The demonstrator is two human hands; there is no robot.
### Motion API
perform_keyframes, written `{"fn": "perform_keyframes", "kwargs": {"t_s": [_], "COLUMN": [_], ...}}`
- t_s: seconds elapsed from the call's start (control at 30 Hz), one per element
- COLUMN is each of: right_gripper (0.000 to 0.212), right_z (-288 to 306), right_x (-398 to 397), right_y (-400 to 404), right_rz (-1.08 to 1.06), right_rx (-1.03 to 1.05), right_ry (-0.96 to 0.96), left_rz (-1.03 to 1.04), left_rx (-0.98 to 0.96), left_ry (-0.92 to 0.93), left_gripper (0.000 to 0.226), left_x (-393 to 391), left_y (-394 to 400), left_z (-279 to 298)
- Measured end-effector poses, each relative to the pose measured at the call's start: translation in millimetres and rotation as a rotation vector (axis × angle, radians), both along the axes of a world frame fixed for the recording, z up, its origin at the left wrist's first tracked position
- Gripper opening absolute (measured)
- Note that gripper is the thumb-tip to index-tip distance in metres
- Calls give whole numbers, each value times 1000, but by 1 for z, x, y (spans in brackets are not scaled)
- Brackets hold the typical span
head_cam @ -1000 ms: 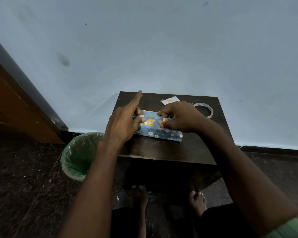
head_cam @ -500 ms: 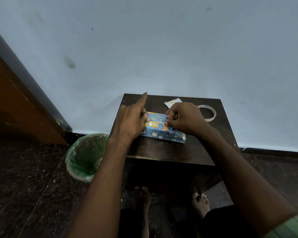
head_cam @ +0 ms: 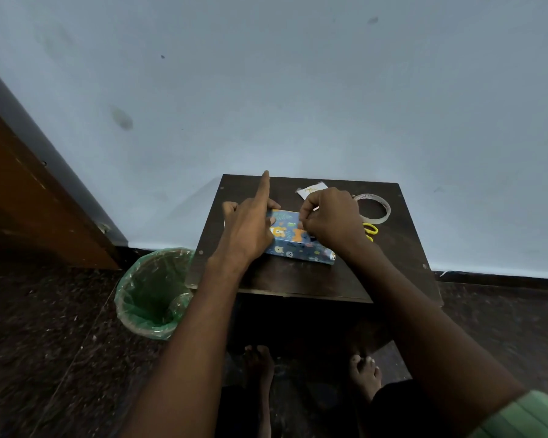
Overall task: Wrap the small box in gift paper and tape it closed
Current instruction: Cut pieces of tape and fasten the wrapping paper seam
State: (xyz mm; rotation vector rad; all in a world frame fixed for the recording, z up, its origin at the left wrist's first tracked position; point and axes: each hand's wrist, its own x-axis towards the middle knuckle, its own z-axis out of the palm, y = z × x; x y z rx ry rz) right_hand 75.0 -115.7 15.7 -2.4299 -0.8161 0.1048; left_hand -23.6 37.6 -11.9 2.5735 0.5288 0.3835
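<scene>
The small box [head_cam: 298, 240], already covered in blue animal-print gift paper, lies near the middle of the dark counter [head_cam: 298, 279], so I can lean over it and work from above. My left hand [head_cam: 250, 229] holds its left end, thumb and curled fingers against the paper while the forefinger sticks straight out toward the far wall; I judge this grip is there to keep the folds from springing open. My right hand [head_cam: 332, 221] is bunched over the top of the box with fingertips pinched together on the paper, probably pressing a strip of tape along the seam, though I cannot tell whether tape is under them. The tape roll [head_cam: 375, 207] sits just right of that hand, within easy reach, with yellow scissors [head_cam: 371, 230] beside it. A small white scrap [head_cam: 310, 189] lies at the far edge. A green-lined bin [head_cam: 154, 292] stands on the floor to the left, handy for offcuts.
</scene>
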Motion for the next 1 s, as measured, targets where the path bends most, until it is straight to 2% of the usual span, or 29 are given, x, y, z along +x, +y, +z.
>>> {"fn": "perform_keyframes", "kwargs": {"t_s": [0.17, 0.23, 0.3, 0.37, 0.5, 0.63, 0.83, 0.93, 1.0], "right_gripper": [19, 29, 26, 12, 35, 45, 17, 12, 12], "right_z": [-3, -5, -10, -12, -7, -6, -5, -3, -6], "right_x": [-4, -10, -15, -18, -14, -9, 2, 1, 1], "right_y": [2, 6, 11, 10, 2, 3, -1, -1, 2], "right_rz": [66, 130, 236, 288, 348, 335, 279, 226, 194], "right_rx": [4, -52, -116, -111, -152, -103, 50, 70, 74], "right_ry": [-121, -224, -269, -246, -218, -155, -25, -1, -2], "left_rz": [82, 100, 116, 114, -17, -48, -70, -120, -168], "left_rx": [-21, -17, -9, -32, -121, 3, 52, 8, -65], "left_ry": [-22, -29, -19, -48, -170, -158, -196, -201, -155], "left_gripper": [106, 111, 115, 114, 106, 98, 96, 95, 105], "left_x": [4, 3, 2, 1, -4, -11, -9, -10, -13], "left_y": [-10, -11, -11, -8, -2, -2, -2, 1, 6], "left_z": [2, 3, 3, 2, -5, 3, 0, -1, 0]}}
